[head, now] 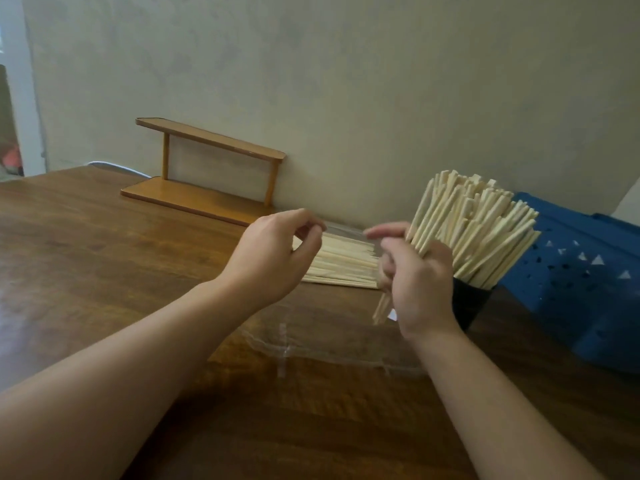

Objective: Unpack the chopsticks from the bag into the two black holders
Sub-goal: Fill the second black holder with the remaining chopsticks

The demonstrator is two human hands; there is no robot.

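One black holder [467, 308] is in view, at about 4 o'clock from the frame centre, and it is already packed with pale, square-ended wooden chopsticks [485, 233] that fan upward and outward. A second holder cannot be seen. Judged from this, the task is past its midpoint but not finished: a flat layer of chopsticks [343, 263] remains in the bag.

Items, largest to smallest:

1. Dark brown wooden table [104, 258]: smooth, glossy surface with visible grain.
2. Blue perforated plastic basket [571, 271]: lies at 3 o'clock, just beside the holder; rigid, with round and triangular cut-outs.
3. Clear plastic bag [311, 337]: thin, crinkled film, lying flat at the centre with its mouth toward the wall; the remaining chopsticks lie side by side inside it, at 12 o'clock from the bag's near edge.
4. Orange-brown two-tier wooden shelf [207, 168]: stands against the wall at 10 o'clock; flat boards with rounded corners on thin posts.
5. Left hand [273, 258]: fingers curled, thumb and fingertips pinching what appears to be the bag's upper film at its mouth.
6. Right hand [419, 275]: fingers wrapped round a small bundle of chopsticks [382, 306], index finger extended; the bundle's tips protrude below the palm, touching the fan in the holder above.

Remaining work, as estimated: insert the held bundle, then transfer the layer left in the bag.
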